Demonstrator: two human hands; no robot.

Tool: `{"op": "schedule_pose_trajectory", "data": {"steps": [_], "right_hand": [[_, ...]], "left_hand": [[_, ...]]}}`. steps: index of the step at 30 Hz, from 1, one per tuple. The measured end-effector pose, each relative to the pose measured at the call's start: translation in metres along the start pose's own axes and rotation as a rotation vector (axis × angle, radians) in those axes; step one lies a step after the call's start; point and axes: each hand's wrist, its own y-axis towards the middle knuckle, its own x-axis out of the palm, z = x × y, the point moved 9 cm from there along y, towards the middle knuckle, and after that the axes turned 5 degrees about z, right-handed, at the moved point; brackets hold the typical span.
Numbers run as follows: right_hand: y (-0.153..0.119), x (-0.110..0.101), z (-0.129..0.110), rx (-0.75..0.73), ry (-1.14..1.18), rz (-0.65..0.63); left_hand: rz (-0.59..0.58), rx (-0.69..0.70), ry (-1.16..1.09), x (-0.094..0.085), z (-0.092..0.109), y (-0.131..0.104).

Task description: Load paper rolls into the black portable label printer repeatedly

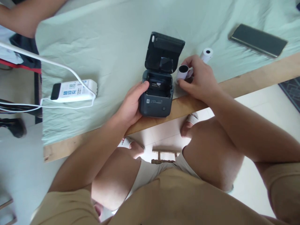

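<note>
A small dark portable printer (155, 108) stands near the table's front edge with its lid (161, 47) tipped up and its inner compartment exposed. My left hand (133, 103) is closed around the printer's left side, its thumb on the upper rim. To the right of the printer, my right hand (200, 78) pinches a white paper roll (181, 75) whose dark round core faces up. A loose end of paper seems to show between the fingers. Just behind that hand is a second, narrower white roll (206, 55) with a small dark core.
A dark phone (259, 40) lies at the far right of the green-clothed table (112, 40). At left sits a white power bank (76, 90) with white cables (58, 64) running off the left edge. Another person's arm (30, 15) rests at the upper left.
</note>
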Motion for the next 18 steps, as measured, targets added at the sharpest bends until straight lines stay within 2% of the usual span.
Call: {"op": "schedule_pose_trajectory", "data": {"steps": [2,5,9,11,12,14,18], "right_hand": [[-0.001,-0.001,-0.002,-0.013,0.004,0.006],[-0.005,-0.015,-0.015,-0.132,0.031,0.086],[-0.012,-0.059,-0.022,-0.263,0.060,0.360],[-0.012,-0.079,-0.011,-0.236,0.033,0.503],[-0.010,-0.083,-0.003,-0.199,0.014,0.528],[-0.001,-0.078,0.017,-0.100,-0.014,0.470],[0.013,-0.044,0.048,0.078,-0.051,0.194]], "left_hand": [[0.003,0.002,-0.005,0.000,0.001,0.000],[0.018,-0.011,-0.009,-0.001,0.000,-0.001],[0.026,-0.026,-0.007,-0.002,-0.001,-0.001],[0.034,-0.020,-0.003,-0.003,0.000,-0.001],[0.039,-0.017,0.001,-0.003,0.000,-0.001],[0.053,-0.019,0.011,-0.004,0.000,-0.001],[0.041,-0.024,0.013,-0.002,0.000,-0.001]]}}
